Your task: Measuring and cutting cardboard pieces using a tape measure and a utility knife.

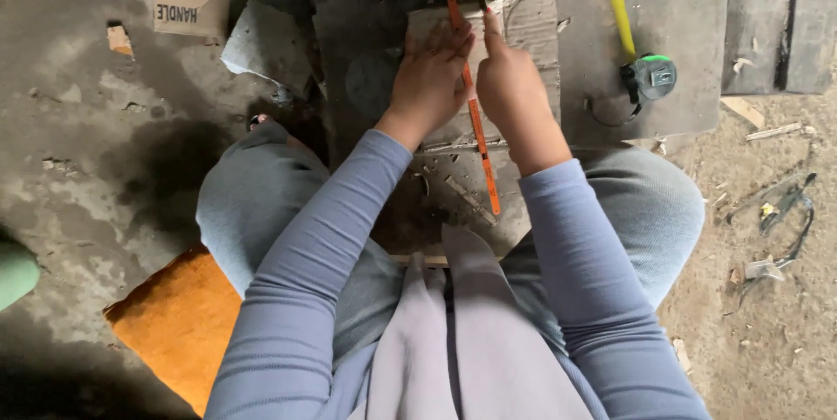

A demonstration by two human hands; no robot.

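Marking along an orange strip (475, 115) on cardboard (523, 23).
Left hand (432, 80) pressed flat, pinning strip straight; right hand (510, 84) closed around something small, tip guided against the edge.

We see a thin orange strip (475, 115) lying across grey-brown cardboard (523, 27), with pale blue-grey sleeves (323, 245) below it. A yellow tape (615, 1) runs to its black-and-green case (652, 78). We note an orange mat (179, 320) on grey floor (87, 150).
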